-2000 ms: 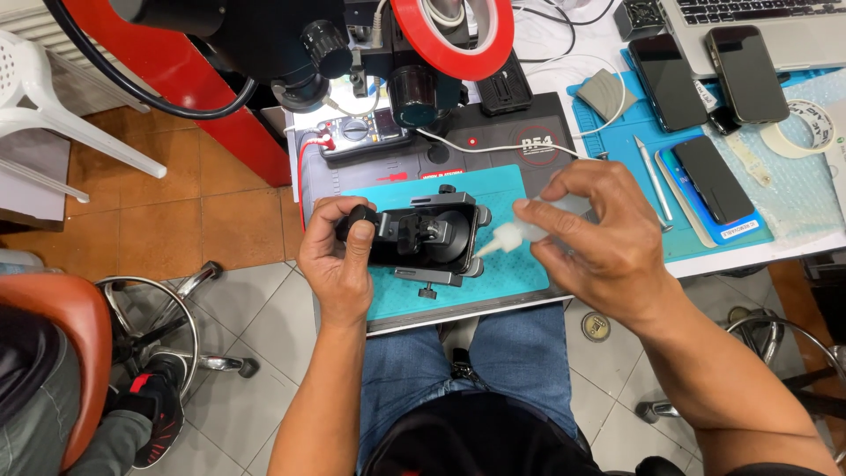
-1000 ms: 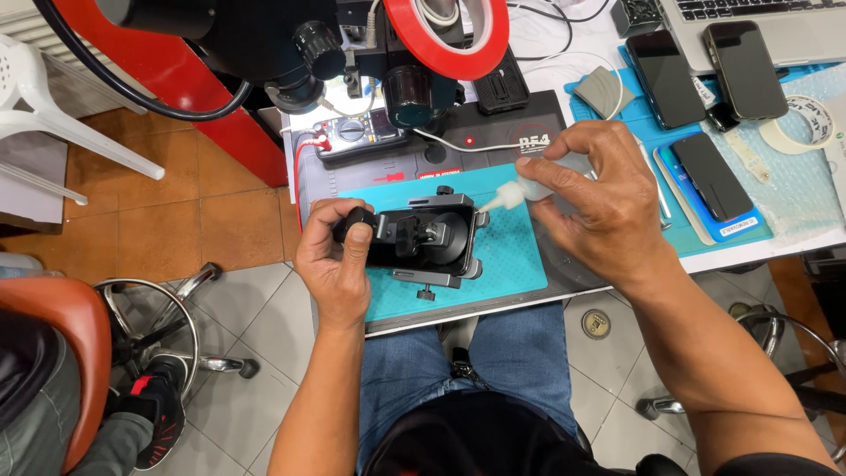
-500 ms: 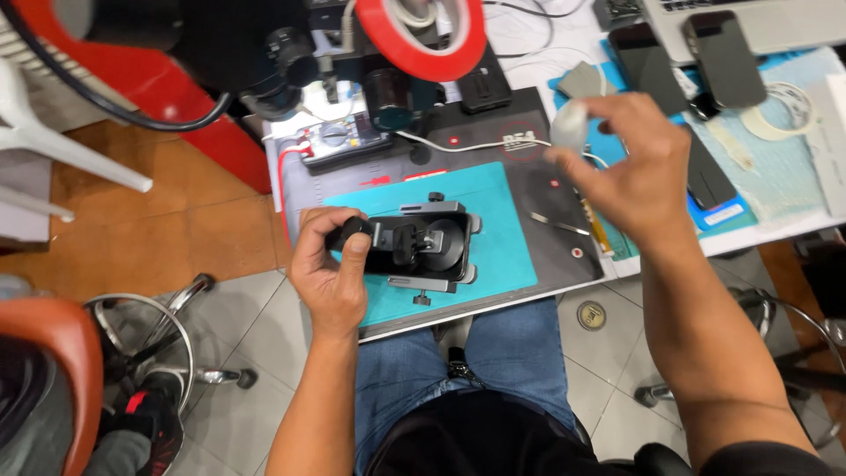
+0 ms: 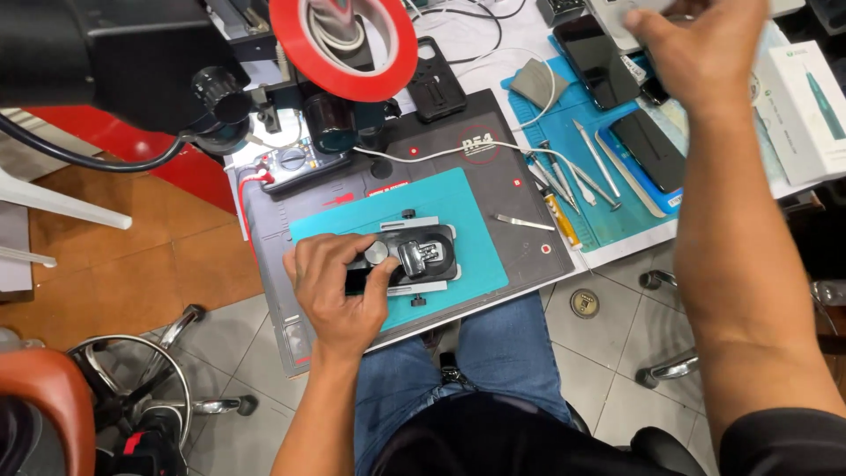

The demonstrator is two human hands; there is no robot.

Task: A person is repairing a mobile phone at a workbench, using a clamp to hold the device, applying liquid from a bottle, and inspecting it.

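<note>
My left hand (image 4: 339, 291) grips the left end of a black clamp fixture (image 4: 421, 256) that holds a dark device; a thumb rests by its round knob. The fixture lies on a teal mat (image 4: 458, 198) over a dark grey work pad (image 4: 511, 123) on my lap edge. My right hand (image 4: 696, 48) is raised far up and to the right, blurred, above the dark phones (image 4: 648, 150) on the blue mat (image 4: 586, 220). Whether its fingers hold anything is hidden by blur.
A microscope with a red ring light (image 4: 344, 44) hangs over the pad's far side, beside a multimeter (image 4: 295, 163). Tweezers and several slim tools (image 4: 573, 176) lie right of the teal mat. A white box (image 4: 806, 106) sits far right. A chair base (image 4: 132, 397) stands lower left.
My right hand, which held a small white object at the fixture, has lifted away and swung up and right over the phones. My left hand stays on the fixture.
</note>
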